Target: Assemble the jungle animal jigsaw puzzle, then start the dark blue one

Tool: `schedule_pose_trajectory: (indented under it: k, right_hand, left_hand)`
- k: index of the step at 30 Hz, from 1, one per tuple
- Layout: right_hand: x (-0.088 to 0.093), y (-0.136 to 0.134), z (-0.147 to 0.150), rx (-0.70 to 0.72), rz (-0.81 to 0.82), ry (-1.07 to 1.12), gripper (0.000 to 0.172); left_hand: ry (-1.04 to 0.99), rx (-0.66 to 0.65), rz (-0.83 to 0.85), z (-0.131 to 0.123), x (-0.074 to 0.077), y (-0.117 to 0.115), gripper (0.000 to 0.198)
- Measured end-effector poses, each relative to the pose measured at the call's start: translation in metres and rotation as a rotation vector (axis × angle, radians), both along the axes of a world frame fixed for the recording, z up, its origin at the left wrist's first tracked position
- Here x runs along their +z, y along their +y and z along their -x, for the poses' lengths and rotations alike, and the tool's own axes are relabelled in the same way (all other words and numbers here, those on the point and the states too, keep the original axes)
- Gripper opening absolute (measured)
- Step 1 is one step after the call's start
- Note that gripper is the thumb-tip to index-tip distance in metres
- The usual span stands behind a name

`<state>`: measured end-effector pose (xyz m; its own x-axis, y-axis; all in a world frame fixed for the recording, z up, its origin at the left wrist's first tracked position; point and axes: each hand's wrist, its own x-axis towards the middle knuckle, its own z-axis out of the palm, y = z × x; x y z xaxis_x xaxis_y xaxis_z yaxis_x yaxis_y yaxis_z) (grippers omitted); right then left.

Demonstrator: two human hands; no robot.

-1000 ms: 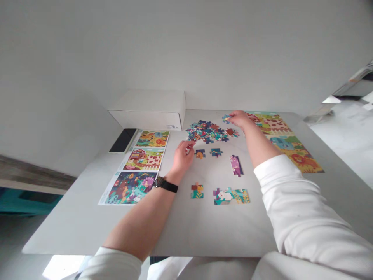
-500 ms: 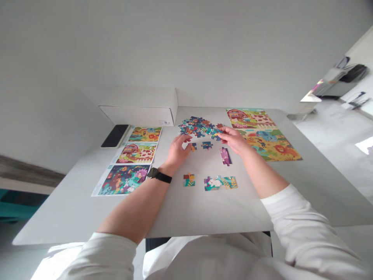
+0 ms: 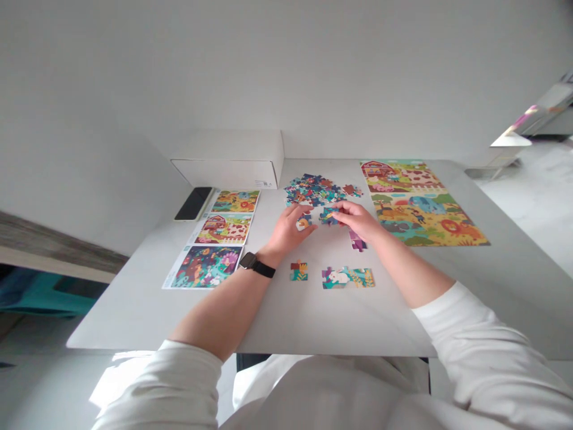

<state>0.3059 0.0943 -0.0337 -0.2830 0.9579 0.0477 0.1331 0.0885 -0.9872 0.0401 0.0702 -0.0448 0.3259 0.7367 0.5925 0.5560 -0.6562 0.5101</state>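
Fingers [image 3: 347, 206] of the right hand [image 3: 362, 221] are closed on a blue puzzle piece [image 3: 328, 215] near the middle of the tabletop [image 3: 134, 316]. The left hand [image 3: 287, 228] has its thumb and index finger parted around an orange-and-blue piece [image 3: 304, 221]; whether they touch it, I cannot tell.

Just beyond is a heap of loose pieces [image 3: 313, 188]. Nearer the person lie a joined strip with a white rabbit [image 3: 342, 278] and a separate red-and-green piece [image 3: 299, 271]. A purple section [image 3: 357, 241] is partly hidden by the right hand.

At right, a farm picture [image 3: 403, 177] and a safari picture [image 3: 432, 224] lie complete. At left, three printed sheets [image 3: 208, 267] include a dark night scene in colours like the loose pieces. Little of these seems joined so far; most remain in the heap.
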Motion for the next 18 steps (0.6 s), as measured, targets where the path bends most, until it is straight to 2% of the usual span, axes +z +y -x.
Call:
schedule_pose_trajectory:
  k: [4,10,18]
  right_hand:
    - [0.002,-0.006,0.008,0.087,-0.039,-0.037,0.04]
    - [0.003,-0.008,0.01,0.129,-0.092,-0.075,0.039]
    - [0.008,-0.013,0.003,0.126,-0.269,-0.175,0.064]
  left_hand:
    - [0.01,-0.061,-0.017,-0.003,0.001,-0.002,0.049]
    - [0.005,-0.096,-0.047,-0.004,0.007,-0.007,0.038]
    - [-0.004,-0.02,0.024,-0.001,0.005,-0.003,0.037]
